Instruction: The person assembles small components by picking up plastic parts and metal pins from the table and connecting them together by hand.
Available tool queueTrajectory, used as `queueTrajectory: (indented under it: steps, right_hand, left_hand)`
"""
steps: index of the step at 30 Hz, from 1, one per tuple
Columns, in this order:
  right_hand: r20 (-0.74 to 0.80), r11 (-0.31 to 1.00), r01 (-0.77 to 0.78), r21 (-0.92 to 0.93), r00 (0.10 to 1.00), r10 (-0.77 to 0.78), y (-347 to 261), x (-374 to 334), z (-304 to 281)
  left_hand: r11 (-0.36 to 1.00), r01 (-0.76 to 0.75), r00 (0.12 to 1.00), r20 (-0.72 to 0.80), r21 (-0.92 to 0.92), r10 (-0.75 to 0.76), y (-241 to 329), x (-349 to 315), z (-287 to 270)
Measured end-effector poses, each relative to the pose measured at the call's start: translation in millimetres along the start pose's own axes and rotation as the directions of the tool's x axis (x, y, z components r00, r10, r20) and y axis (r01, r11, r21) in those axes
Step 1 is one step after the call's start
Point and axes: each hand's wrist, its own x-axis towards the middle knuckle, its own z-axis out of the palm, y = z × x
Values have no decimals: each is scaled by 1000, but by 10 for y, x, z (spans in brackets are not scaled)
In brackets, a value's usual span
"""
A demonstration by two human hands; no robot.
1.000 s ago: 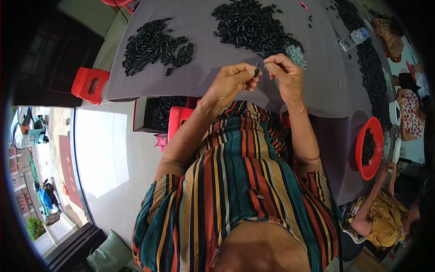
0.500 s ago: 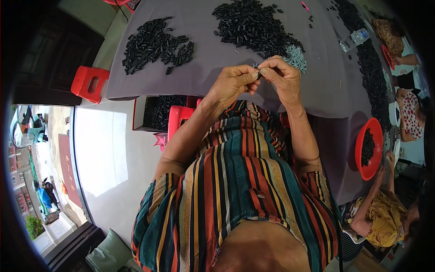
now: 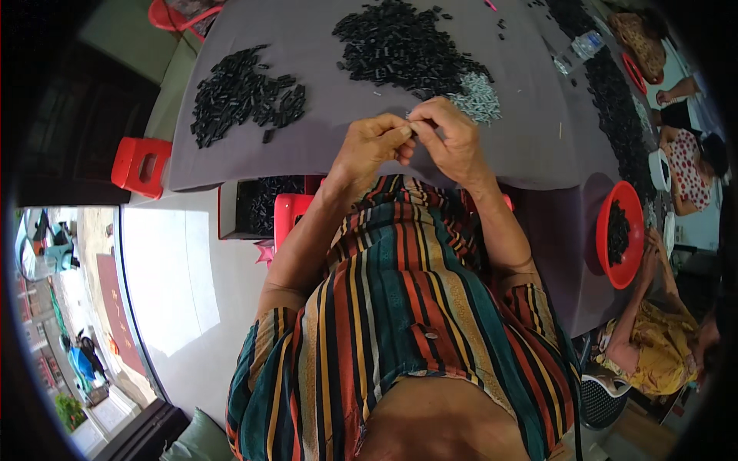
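The person's left hand (image 3: 370,150) has its thumb pressed against its forefinger, pinching a small black plastic piece (image 3: 413,134) that is mostly hidden at the fingertips; the right hand (image 3: 452,146) meets it there, thumb and forefinger drawn close together, though I cannot tell whether it grips the same piece or something smaller; both hands are raised near the front edge of the tabletop (image 3: 530,150), which is covered in plain grey cloth; just beyond the right hand lies a heap of small, slim, pale blue-grey parts (image 3: 478,100), touching the near right side of a large pile of short black cylindrical pieces (image 3: 400,50); a smaller, looser pile of similar black pieces (image 3: 238,96) lies well apart to the left; at the right, a round red plastic bowl (image 3: 634,238) holds more dark pieces, and a long dark band of pieces (image 3: 615,100) runs along the far right side, near a clear plastic bottle (image 3: 588,44); a co-worker in a yellow patterned top (image 3: 653,346) sits at the lower right, one hand near the bowl; a red plastic stool (image 3: 131,165) stands left of the tabletop.
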Motion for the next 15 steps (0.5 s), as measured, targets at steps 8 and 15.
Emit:
queueTrajectory:
  steps: [8,15]
  right_hand:
    - [-127,966,202,-160,966,-223,59,-31,91]
    - [-106,950,271,-152,952,-288,37,-15,86]
  left_hand:
    - [992,49,999,6,-118,-48,-7,39,-30]
    - [990,-1,999,52,-142,9,9,23,-92]
